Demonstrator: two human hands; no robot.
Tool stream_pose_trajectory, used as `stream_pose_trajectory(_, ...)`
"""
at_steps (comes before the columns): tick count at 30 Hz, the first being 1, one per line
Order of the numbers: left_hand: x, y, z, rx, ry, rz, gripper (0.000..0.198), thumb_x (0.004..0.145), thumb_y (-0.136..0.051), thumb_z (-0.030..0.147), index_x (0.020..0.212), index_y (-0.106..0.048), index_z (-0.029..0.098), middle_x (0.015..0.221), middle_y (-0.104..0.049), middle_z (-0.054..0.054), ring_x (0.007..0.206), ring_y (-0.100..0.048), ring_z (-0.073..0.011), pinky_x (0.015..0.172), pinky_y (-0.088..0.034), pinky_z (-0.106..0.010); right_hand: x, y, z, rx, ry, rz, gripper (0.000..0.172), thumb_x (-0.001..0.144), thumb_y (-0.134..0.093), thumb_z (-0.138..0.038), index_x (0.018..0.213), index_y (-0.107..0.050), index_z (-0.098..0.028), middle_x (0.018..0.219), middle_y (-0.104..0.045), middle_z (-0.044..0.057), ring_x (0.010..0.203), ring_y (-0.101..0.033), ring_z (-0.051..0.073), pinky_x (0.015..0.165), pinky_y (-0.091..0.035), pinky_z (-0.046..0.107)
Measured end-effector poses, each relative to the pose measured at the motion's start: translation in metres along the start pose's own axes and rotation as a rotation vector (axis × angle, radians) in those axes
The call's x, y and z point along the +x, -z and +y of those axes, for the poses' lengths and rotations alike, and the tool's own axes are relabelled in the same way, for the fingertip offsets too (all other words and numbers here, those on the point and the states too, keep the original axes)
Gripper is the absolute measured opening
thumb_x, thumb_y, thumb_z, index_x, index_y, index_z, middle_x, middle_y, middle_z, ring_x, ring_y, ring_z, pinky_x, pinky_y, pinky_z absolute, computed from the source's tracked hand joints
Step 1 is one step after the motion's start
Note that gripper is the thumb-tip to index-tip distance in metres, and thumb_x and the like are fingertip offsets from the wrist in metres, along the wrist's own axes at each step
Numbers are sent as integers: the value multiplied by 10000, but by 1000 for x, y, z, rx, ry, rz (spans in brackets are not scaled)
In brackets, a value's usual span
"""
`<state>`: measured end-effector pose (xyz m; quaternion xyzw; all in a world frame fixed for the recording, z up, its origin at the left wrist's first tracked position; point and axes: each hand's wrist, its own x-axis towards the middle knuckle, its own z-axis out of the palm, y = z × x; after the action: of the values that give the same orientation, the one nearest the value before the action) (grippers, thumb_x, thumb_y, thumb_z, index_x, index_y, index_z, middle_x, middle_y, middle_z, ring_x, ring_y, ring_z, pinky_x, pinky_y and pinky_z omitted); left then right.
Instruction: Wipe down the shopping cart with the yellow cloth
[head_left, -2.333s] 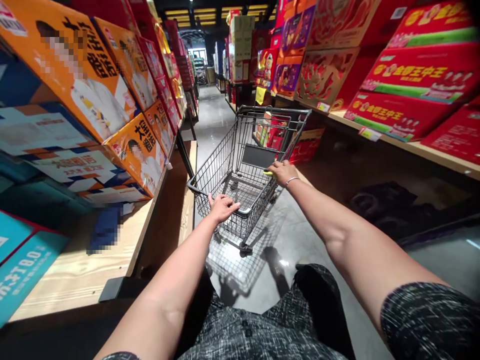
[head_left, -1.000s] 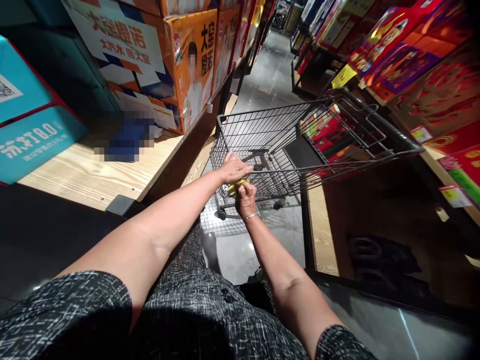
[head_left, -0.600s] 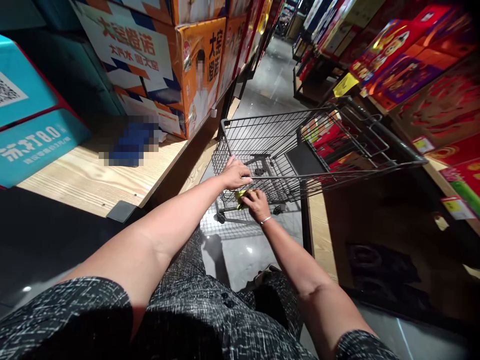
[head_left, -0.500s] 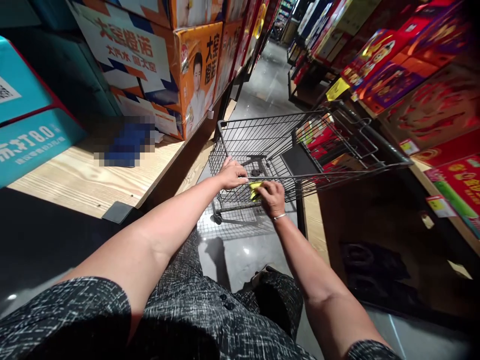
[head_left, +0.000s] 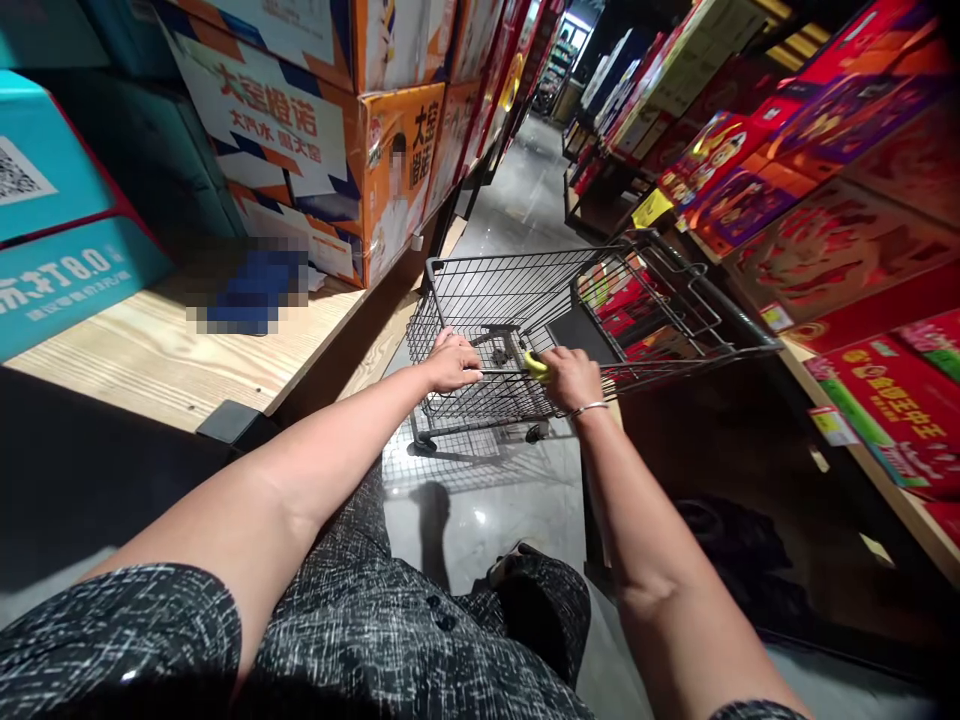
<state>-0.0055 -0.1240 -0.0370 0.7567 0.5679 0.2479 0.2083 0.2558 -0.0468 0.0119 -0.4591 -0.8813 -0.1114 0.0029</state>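
Left hand [head_left: 450, 362] was clasped round the near rim of the wire cart [head_left: 495, 290], which stood in the aisle between 2 shelf rows. Right hand [head_left: 574, 377] pressed a small yellow object [head_left: 535, 365] against the same rim, fingers clenched. Orange boxes [head_left: 390, 170] were stacked to the left.

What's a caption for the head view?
Left hand and right hand grip the rim of a shopping cart between shelved boxes; the right also holds a yellow object.

Glossy grey floor [head_left: 517, 500] under my wire cart [head_left: 487, 290]; left of the cart, a wooden shelf [head_left: 172, 350] bears orange cartons [head_left: 390, 170] and a teal box [head_left: 67, 270], right of it red boxes [head_left: 877, 400].
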Motion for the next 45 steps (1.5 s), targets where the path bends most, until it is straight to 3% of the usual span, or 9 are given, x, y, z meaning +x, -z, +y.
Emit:
stream_pose_trajectory(6, -13, 9, -5, 70, 20, -54, 257, 932, -556, 411, 1026, -761, 288, 1111, -717, -25, 1323, -454, -272, 1267, -35, -572, -3, -6, 79, -83, -396, -40, 310, 935, -509, -226, 1202, -657, -276, 1195, -587, 94, 1063, -437, 253, 763, -403, 330)
stream_pose_trajectory(12, -25, 7, 14, 267, 59, -5, 410, 889, -523, 197, 1238, -705, 313, 1228, -703, -41, 1272, -510, -276, 1212, -145, -556, -12, -35, 39, 122, -569, 247, 350, 863, -500, -140, 1164, -657, -229, 1217, -554, 124, 1118, -386, 295, 861, -429, 441)
stream_pose_trajectory(16, -27, 11, 12, 237, 72, -16, 320, 951, -443, 317, 1082, -730, 265, 1041, -763, -40, 1073, -623, -249, 1136, -239, -505, -22, -57, -12, 247, -472, 481, 454, 775, -522, -78, 1198, -636, -198, 1228, -545, 141, 1174, -393, 310, 993, -396, 502)
stream_pose_trajectory(19, -28, 19, 7, 161, 87, -33, 521, 1023, -280, 498, 979, -733, 244, 976, -771, -44, 1076, -633, -256, 1129, -224, -509, -30, -81, -68, 299, -270, 630, 438, 786, -565, -96, 1205, -641, -198, 1241, -531, 154, 1207, -393, 313, 1051, -363, 511)
stream_pose_trajectory(24, -26, 28, 5, 159, 134, -91, 701, 1059, -123, 512, 868, -742, 242, 965, -787, -30, 1111, -646, -235, 1153, -173, -488, -31, -112, -145, 240, 348, 481, 232, 931, -602, -182, 1065, -728, -324, 1186, -630, 59, 1215, -430, 250, 987, -381, 391)
stream_pose_trajectory(29, -25, 29, 0, 118, 128, -84, 765, 1057, -98, 556, 825, -753, 236, 894, -789, -27, 1089, -662, -223, 1159, -165, -468, -25, -100, -115, 164, 450, 470, 228, 931, -638, -182, 1052, -742, -343, 1177, -676, 32, 1175, -467, 221, 915, -382, 361)
stream_pose_trajectory(33, -26, 30, -7, 91, 97, -48, 770, 1051, -116, 587, 770, -746, 244, 815, -773, -6, 1058, -665, -209, 1161, -182, -450, -31, -69, -63, 211, 166, 647, 278, 909, -622, -170, 1097, -750, -330, 1138, -657, 70, 1189, -447, 251, 1019, -374, 421)
stream_pose_trajectory(37, -28, 31, -12, 84, 82, -10, 734, 1055, -158, 552, 734, -739, 239, 804, -771, 1, 1014, -673, -203, 1165, -194, -467, -35, -69, -66, 243, -42, 459, 302, 943, -540, -203, 1120, -753, -322, 1175, -628, 97, 1223, -428, 286, 1057, -361, 470)
stream_pose_trajectory(45, -30, 33, -21, 139, 38, 39, 533, 984, -373, 595, 873, -781, 271, 865, -786, 15, 969, -675, -193, 1176, -225, -448, -58, -149, -140, 223, 234, -70, 313, 976, -487, -164, 1119, -722, -314, 1230, -652, 44, 1140, -461, 245, 951, -365, 406)
